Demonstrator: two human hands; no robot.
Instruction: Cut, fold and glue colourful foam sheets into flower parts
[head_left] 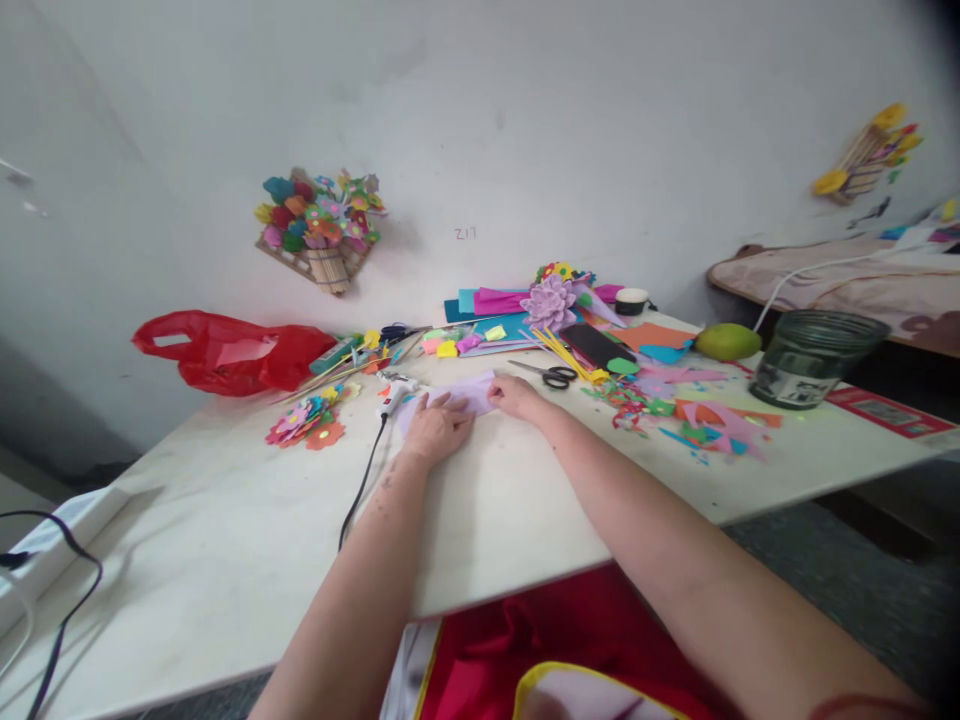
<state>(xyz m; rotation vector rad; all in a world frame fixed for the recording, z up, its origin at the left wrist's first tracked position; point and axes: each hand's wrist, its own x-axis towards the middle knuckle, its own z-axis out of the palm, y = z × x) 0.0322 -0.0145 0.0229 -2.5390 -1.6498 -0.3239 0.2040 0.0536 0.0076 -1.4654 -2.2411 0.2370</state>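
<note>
A pale lilac sheet [457,388], which looks like craft foam or paper, lies on the white table in front of me. My left hand [437,428] rests flat on its near part, fingers stretched out. At the sheet's right end my right hand [516,397] pinches the edge between closed fingers. Left of the sheet lies a white glue gun [391,398], its black cord running toward the table's front edge. Black-handled scissors [556,376] lie just beyond my right hand.
Foam flowers [307,420] and a red plastic bag [232,352] lie left. Rightward are a dark phone [600,347], colourful scraps [637,405], a green fruit [727,342] and a glass jar [814,360]. A lilac flower [551,302] stands at the back. A power strip [64,555] sits front left.
</note>
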